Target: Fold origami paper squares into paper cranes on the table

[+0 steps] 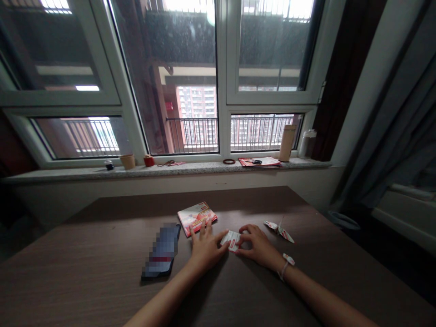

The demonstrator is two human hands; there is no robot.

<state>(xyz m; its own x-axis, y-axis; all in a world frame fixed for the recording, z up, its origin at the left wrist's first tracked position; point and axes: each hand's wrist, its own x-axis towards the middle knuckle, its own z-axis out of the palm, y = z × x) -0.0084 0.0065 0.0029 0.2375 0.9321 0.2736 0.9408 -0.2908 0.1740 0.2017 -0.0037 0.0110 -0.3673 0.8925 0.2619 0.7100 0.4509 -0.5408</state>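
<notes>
A small folded piece of printed paper (pixel 233 240), white with red marks, lies on the table between my two hands. My left hand (pixel 208 245) has its thumb and index finger at the paper's left edge. Its other fingers reach out to the near edge of a stack of red and white paper sheets (pixel 193 215). With thumb and fingers, my right hand (pixel 256 245) grips the paper's right edge. Just beyond the right hand rests a folded paper crane (pixel 279 230). A thin band with a white paper piece (pixel 288 259) circles my right wrist.
A phone (pixel 163 252) lies left of my left hand on the brown table (pixel 85 263). Along the windowsill (pixel 204 168) stand a paper cup (pixel 128 161), a red spool (pixel 149 160), a bracelet (pixel 229 161), scissors (pixel 257 161) on red papers, and a tan bottle (pixel 287 143).
</notes>
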